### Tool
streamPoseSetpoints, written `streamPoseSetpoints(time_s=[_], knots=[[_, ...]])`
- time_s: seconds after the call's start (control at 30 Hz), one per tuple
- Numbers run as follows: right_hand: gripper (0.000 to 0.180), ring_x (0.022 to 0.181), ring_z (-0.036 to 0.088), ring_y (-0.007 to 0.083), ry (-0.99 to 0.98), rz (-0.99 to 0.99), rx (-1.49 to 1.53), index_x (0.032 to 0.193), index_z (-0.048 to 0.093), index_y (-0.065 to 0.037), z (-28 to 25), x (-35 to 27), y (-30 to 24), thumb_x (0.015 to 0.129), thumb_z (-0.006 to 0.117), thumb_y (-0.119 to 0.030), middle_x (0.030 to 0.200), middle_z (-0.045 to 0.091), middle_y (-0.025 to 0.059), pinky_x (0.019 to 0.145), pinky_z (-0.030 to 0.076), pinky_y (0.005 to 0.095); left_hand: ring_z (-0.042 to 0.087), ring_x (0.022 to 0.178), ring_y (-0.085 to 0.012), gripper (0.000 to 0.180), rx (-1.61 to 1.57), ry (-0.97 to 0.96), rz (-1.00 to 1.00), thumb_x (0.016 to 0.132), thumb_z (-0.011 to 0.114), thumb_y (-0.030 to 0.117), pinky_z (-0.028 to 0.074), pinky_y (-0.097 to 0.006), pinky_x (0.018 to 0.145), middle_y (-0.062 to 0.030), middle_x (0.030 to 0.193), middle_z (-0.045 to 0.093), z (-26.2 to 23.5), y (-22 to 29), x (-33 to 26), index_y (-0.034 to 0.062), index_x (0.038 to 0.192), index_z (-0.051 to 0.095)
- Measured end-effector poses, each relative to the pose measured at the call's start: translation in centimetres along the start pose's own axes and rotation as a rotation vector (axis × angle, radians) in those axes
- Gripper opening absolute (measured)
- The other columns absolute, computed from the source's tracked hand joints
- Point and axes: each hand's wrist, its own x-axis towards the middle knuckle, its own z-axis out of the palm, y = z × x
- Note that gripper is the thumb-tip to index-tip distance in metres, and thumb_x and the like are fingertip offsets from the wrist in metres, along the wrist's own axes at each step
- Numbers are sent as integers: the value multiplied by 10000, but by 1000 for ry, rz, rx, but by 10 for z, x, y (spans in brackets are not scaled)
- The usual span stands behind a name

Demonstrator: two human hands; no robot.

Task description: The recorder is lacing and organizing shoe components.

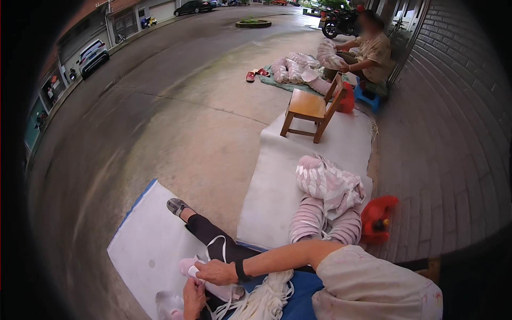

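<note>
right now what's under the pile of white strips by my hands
Blue cloth shows along the right side of the white strips and seems to run beneath them. Whatever lies directly under the pile is covered, so I can't see it.

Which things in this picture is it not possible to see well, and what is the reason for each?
In the head view:
Pink piece: partly covered by the right hand.
Left hand: too small to tell what, if anything, it pinches.
White cords: cut off by the lower edge.
Person far left: too small for details.
</note>
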Motion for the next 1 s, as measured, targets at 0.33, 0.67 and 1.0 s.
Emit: streamPoseSetpoints(time_s=[0.33, 0.67, 1.0], knots=[[173, 747, 604, 336, -74, -224, -70, 770, 579, 6, 21, 21, -3, 813, 552, -160, 934, 523, 173, 637, 485, 422, 546, 674, -220, 92, -158, 39, -219, 877, 518, 89, 456, -357, 624, -102, 760, 566, -24, 40, -41, -2, 879, 533], [168, 515, 656, 202, -545, -73, 948, 730, 601, 35, -13, 17, -80, 778, 506, -95, 572, 623, 129, 461, 540, 291, 482, 466, -104, 177, -454, 255, 111, 955, 485, 149, 480, -255, 427, -42, 752, 576, -23, -62, -26, -6, 1041, 498], [200, 499, 613, 159, -68, 377, 1141, 841, 580, 62, -52, 16, -46, 888, 511, -119, 586, 603, 107, 443, 517, 265, 389, 369, -44, 273, -563, 247, -35, 1008, 421, 292, 344, -182, 298, -3, 644, 505, 2, 33, -47, 56, 917, 524]])
